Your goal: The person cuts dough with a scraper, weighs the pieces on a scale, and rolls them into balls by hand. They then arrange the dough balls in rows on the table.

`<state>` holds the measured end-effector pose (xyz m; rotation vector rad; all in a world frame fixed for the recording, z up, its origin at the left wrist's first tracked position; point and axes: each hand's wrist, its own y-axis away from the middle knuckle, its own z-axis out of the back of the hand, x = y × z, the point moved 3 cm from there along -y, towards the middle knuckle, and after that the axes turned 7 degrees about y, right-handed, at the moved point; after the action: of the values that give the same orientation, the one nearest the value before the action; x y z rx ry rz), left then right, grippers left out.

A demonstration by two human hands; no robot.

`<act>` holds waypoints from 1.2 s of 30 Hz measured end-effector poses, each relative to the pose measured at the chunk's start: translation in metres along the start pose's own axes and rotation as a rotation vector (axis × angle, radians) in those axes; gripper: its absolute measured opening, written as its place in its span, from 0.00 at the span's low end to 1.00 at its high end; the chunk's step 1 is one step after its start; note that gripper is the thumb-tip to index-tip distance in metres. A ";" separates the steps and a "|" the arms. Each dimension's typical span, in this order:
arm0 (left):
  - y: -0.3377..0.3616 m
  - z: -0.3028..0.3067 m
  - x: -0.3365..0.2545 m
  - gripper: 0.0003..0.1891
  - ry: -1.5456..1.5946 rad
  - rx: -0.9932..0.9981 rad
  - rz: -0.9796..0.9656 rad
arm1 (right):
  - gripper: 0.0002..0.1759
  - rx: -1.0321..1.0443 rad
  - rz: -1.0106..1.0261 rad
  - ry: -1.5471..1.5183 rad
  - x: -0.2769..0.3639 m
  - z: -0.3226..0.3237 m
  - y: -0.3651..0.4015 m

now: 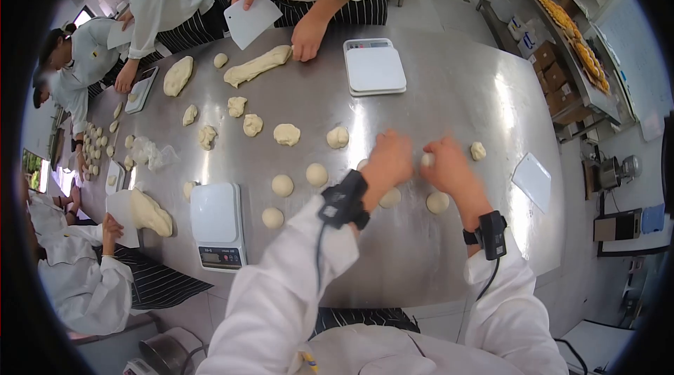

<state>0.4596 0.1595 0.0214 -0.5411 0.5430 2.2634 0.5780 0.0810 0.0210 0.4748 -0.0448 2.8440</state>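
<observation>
My left hand (391,159) is low over the steel table with its fingers curled and slightly blurred; what lies under them is hidden. Beside it, my right hand (449,164) closes around a small dough ball (427,159), which peeks out at its fingertips. Another dough ball (362,164) is partly covered by my left hand. Nearer me lie smooth dough balls (437,202), one of them below my left hand (390,197). Several more (317,174) sit to the left. Rough dough pieces (338,137) lie farther out, and a single piece (478,150) rests right of my right hand.
A white scale (216,213) stands at left and a second scale (375,68) at the far side. A white scraper (532,181) lies at right. Across the table (449,73), a person holds a scraper (251,21) beside a long dough strip (258,66). Other people work at left.
</observation>
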 end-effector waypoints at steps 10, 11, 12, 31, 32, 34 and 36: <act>0.040 0.089 0.117 0.27 0.069 -0.269 0.052 | 0.32 -0.160 -0.289 -0.042 -0.095 0.048 0.048; 0.044 0.108 0.128 0.27 -0.039 -0.270 0.129 | 0.33 -0.098 -0.423 -0.083 -0.115 0.051 0.048; 0.042 0.110 0.142 0.27 -0.047 -0.272 0.140 | 0.33 -0.093 -0.414 -0.092 -0.124 0.050 0.042; 0.093 0.116 0.203 0.15 0.141 -0.525 0.107 | 0.21 0.191 0.356 0.175 0.145 -0.089 -0.094; 0.108 0.122 0.203 0.15 0.246 -0.594 0.067 | 0.18 0.117 0.333 -0.053 0.148 -0.080 -0.092; 0.151 0.137 0.191 0.14 0.605 -0.572 0.066 | 0.16 0.017 0.372 -0.345 0.148 -0.042 -0.065; 0.206 0.127 0.153 0.15 0.819 -0.434 0.053 | 0.17 -0.051 0.539 -0.456 0.139 0.009 -0.007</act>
<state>0.1824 0.1800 0.0895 -1.7193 0.4387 2.1447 0.4553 0.1214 0.0742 1.2557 -0.3816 3.1537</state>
